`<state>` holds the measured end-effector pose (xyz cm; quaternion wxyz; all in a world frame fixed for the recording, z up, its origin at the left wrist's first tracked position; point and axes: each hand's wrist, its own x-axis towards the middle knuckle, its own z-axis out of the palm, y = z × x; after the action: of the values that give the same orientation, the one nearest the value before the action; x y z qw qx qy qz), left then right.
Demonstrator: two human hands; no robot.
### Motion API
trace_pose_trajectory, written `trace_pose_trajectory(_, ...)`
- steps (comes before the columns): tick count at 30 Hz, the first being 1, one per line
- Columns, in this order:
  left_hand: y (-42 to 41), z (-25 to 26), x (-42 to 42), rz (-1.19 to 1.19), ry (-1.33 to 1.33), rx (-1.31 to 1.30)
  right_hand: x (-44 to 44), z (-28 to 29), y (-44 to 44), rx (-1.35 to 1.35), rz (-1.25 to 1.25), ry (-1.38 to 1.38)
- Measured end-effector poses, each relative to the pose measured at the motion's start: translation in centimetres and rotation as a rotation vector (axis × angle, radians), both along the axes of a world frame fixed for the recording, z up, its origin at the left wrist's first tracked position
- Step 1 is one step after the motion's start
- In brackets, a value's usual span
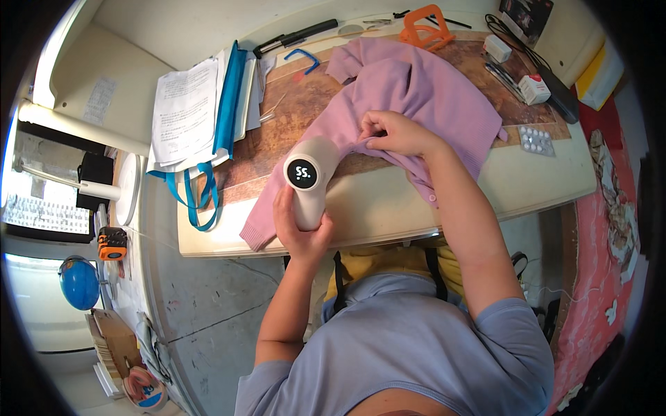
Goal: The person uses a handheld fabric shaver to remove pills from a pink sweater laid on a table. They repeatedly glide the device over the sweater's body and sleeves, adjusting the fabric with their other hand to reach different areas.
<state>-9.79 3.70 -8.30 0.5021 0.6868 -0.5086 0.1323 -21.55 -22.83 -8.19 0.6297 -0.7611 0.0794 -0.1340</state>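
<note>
A pink knitted cardigan (437,99) lies spread and partly bunched across the desk, one sleeve reaching to the front edge. My left hand (303,231) is wrapped around the handle of a white electric fabric shaver (312,205), whose round display glows with digits. The shaver's head rests on or just above the sleeve; its underside is hidden, so contact cannot be told. To the right of it, my right hand (398,134) pinches a fold of the cardigan between thumb and fingers. A button (432,198) shows on the edge hanging below my right forearm.
A blue bag (227,104) of papers stands at the left, its straps over the desk's edge. At the back is an orange stand (426,28). Small boxes (534,89), a blister pack (536,141) and a black cable (512,39) lie on the right.
</note>
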Motion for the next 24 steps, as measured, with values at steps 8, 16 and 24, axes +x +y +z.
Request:
trace_pose_trajectory(8,-2.0,1.0,-1.1,-0.166,-0.039,0.132,0.0,0.1,0.1,0.044,-0.004,0.027)
trace_pose_trajectory(16,-1.5,0.6,-0.5,-0.098,-0.011,0.050,0.1,-0.2,0.0,0.023,-0.019,0.006)
trace_pose_trajectory(24,-1.3,0.2,0.0,0.036,0.102,-0.040,0.0,0.0,0.1,0.016,-0.011,0.024)
